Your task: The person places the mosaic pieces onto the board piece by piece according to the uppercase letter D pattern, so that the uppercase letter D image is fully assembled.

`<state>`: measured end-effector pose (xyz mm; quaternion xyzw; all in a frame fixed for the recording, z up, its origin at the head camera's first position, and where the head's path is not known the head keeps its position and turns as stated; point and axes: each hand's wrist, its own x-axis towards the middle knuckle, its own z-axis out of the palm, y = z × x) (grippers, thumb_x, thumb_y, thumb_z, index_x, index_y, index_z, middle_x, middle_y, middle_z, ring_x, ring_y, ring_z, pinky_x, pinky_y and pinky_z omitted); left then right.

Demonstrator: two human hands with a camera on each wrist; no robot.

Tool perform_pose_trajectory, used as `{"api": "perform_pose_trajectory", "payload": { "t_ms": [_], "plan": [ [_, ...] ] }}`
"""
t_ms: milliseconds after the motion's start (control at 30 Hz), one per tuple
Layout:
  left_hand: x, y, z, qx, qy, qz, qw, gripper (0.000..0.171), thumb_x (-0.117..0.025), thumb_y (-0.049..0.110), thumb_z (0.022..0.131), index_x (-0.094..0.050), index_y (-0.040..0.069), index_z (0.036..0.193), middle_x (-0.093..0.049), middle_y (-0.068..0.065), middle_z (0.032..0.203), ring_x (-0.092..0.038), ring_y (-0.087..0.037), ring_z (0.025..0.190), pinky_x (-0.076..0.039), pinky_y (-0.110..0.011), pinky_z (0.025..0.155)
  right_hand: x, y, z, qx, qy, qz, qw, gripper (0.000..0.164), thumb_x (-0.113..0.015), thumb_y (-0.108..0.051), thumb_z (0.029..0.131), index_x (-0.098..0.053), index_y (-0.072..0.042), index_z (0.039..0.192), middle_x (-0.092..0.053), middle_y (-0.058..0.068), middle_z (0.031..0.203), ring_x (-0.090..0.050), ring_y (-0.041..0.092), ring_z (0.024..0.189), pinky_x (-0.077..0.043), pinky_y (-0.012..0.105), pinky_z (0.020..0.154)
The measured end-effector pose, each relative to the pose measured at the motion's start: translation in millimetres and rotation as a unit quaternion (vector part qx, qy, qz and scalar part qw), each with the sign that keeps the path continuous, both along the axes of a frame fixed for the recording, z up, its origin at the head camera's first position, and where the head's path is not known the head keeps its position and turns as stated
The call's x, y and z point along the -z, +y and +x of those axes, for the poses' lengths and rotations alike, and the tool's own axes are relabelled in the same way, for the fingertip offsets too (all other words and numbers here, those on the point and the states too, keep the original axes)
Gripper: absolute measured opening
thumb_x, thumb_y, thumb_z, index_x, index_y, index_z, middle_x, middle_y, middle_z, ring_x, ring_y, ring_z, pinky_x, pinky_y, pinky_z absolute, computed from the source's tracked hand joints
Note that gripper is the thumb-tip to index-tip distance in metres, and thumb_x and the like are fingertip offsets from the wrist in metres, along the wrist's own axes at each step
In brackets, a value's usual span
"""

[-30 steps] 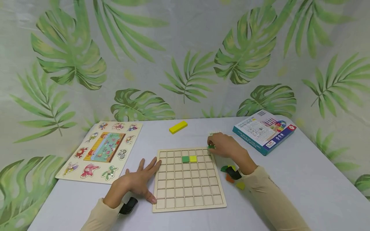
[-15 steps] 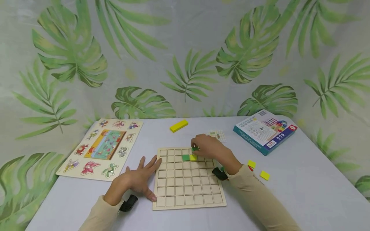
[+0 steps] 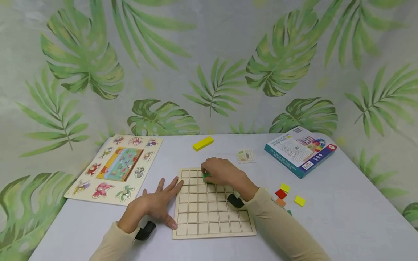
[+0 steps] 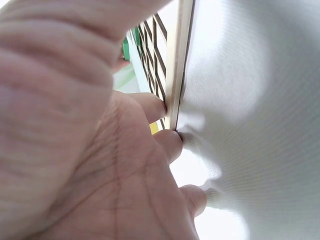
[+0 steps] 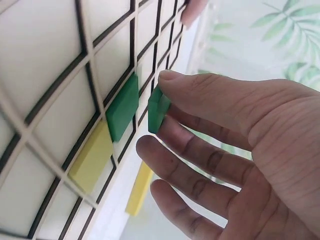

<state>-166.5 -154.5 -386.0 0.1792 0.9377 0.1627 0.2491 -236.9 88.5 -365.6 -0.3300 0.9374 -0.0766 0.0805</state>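
Note:
A wooden grid board (image 3: pixel 213 217) lies flat on the table. My left hand (image 3: pixel 158 206) is spread beside it, thumb and fingertips at its left edge; in the left wrist view the fingers touch that edge. Over the far rows, my right hand (image 3: pixel 222 172) pinches a green square tile (image 5: pixel 158 107) between thumb and fingers, tilted just above the grid. Beside it in the right wrist view, another green tile (image 5: pixel 122 110) and a yellow tile (image 5: pixel 92 157) sit in neighbouring cells. From the head, the right hand hides most of these.
Loose coloured tiles (image 3: pixel 299 201) lie right of the board, partly behind the right sleeve. Behind the board are a small grid-patterned card (image 3: pixel 246 156) and a yellow bar (image 3: pixel 203 143). An animal peg puzzle (image 3: pixel 153 145) lies left; a teal-edged box (image 3: pixel 300 150) lies back right.
My right hand has moved left from the board's far right corner with the green tile, uncovering the card and more loose tiles. The left hand stays at the board's edge.

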Motion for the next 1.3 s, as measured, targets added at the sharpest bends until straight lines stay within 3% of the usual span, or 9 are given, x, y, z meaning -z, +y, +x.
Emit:
{"api": "perform_pose_trajectory", "payload": {
  "t_ms": [233, 567, 1100, 1300],
  "plan": [
    [1.8, 0.6, 0.4, -0.001, -0.003, 0.002, 1.0, 0.138, -0.094, 0.047, 0.055, -0.011, 0.02, 0.162, 0.0, -0.007, 0.171, 0.005, -0.05, 0.152, -0.004, -0.09, 0.096, 3.3, -10.5, 1.5, -0.002, -0.013, 0.019, 1.0, 0.019, -0.075, -0.024, 0.092, -0.07, -0.013, 0.106, -0.065, 0.002, 0.101, -0.061, 0.014, 0.085, -0.054, 0.031, 0.075],
    [9.8, -2.4, 0.4, 0.002, 0.001, -0.004, 1.0, 0.139, -0.093, 0.052, 0.055, -0.011, 0.021, 0.162, -0.001, -0.006, 0.171, 0.005, -0.05, 0.152, -0.005, -0.09, 0.096, 15.7, -16.0, 1.2, -0.016, 0.011, 0.033, 0.999, 0.015, -0.076, -0.023, 0.09, -0.07, -0.016, 0.102, -0.066, -0.003, 0.1, -0.062, 0.011, 0.086, -0.053, 0.027, 0.073],
    [4.0, 1.8, -1.6, 0.002, -0.001, -0.01, 0.9999, 0.138, -0.092, 0.051, 0.055, -0.01, 0.021, 0.163, 0.0, -0.005, 0.171, 0.005, -0.049, 0.152, -0.004, -0.089, 0.098, 10.4, -12.1, 1.2, 0.013, -0.023, 0.022, 0.999, 0.017, -0.076, -0.022, 0.091, -0.072, -0.014, 0.105, -0.068, -0.001, 0.105, -0.064, 0.014, 0.091, -0.055, 0.03, 0.076],
    [0.6, 1.6, -2.6, -0.001, -0.004, -0.004, 1.0, 0.138, -0.093, 0.049, 0.055, -0.01, 0.021, 0.163, 0.001, -0.005, 0.171, 0.007, -0.049, 0.152, -0.002, -0.089, 0.098, 10.1, -8.6, -0.1, 0.008, -0.011, 0.014, 1.0, 0.013, -0.075, -0.019, 0.091, -0.072, -0.014, 0.103, -0.068, 0.0, 0.102, -0.065, 0.015, 0.091, -0.055, 0.031, 0.077]
  ]
}}
